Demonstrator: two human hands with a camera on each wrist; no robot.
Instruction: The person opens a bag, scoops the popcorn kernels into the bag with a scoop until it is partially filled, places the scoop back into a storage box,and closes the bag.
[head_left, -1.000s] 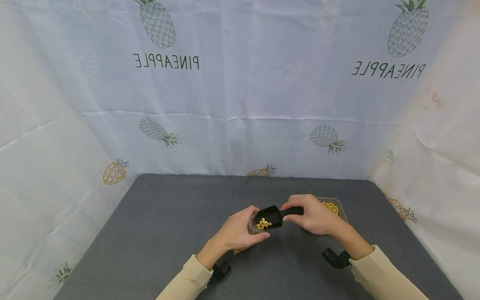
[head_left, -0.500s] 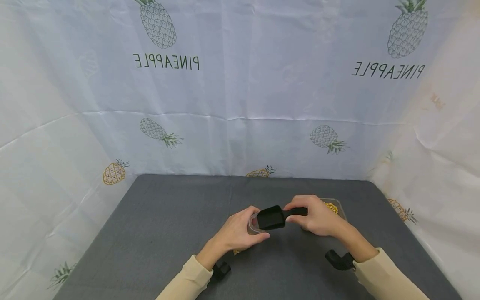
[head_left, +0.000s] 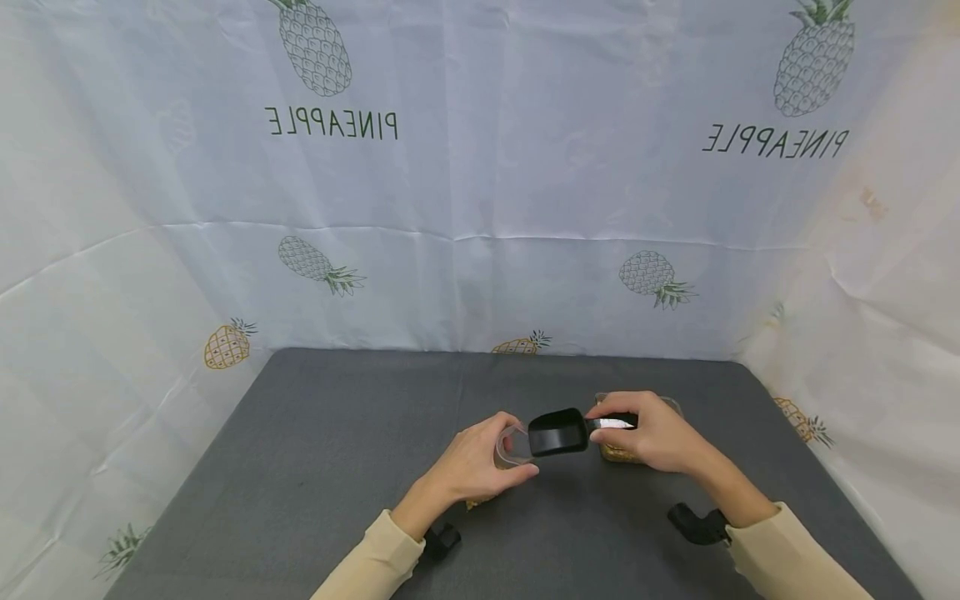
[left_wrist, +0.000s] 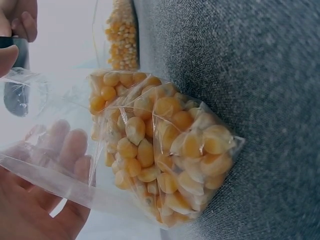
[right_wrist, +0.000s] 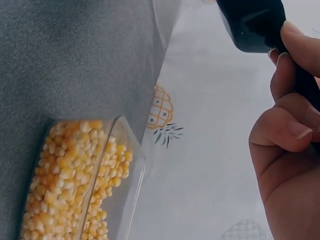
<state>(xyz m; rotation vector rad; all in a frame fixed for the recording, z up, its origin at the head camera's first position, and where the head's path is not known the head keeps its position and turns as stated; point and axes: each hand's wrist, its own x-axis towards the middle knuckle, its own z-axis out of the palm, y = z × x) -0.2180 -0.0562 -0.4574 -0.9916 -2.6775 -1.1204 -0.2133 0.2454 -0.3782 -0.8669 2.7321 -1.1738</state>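
My left hand [head_left: 480, 462] holds the upper part of a clear plastic bag [left_wrist: 100, 165] round its sides, mouth spread open. Yellow corn kernels [left_wrist: 145, 155] fill the bag's bottom, which is right at the table. My right hand [head_left: 648, 433] grips the handle of a black scoop [head_left: 558, 432] between thumb and fingers. The scoop's bowl is tipped at the right edge of the bag's mouth, and no kernels show in it. In the right wrist view the scoop [right_wrist: 257, 25] is partly cut off by the frame.
A clear plastic container [right_wrist: 115, 122] with many corn kernels stands on the grey table [head_left: 337, 467], partly behind my right hand in the head view. A white curtain [head_left: 480, 167] with pineapple prints rises behind and beside the table. Each wrist wears a black mount [head_left: 699, 525].
A second ago kernels lay in the scoop; it tipped over, and none show in it now. My right hand has drawn back rightward with it. The left hand has stayed put.
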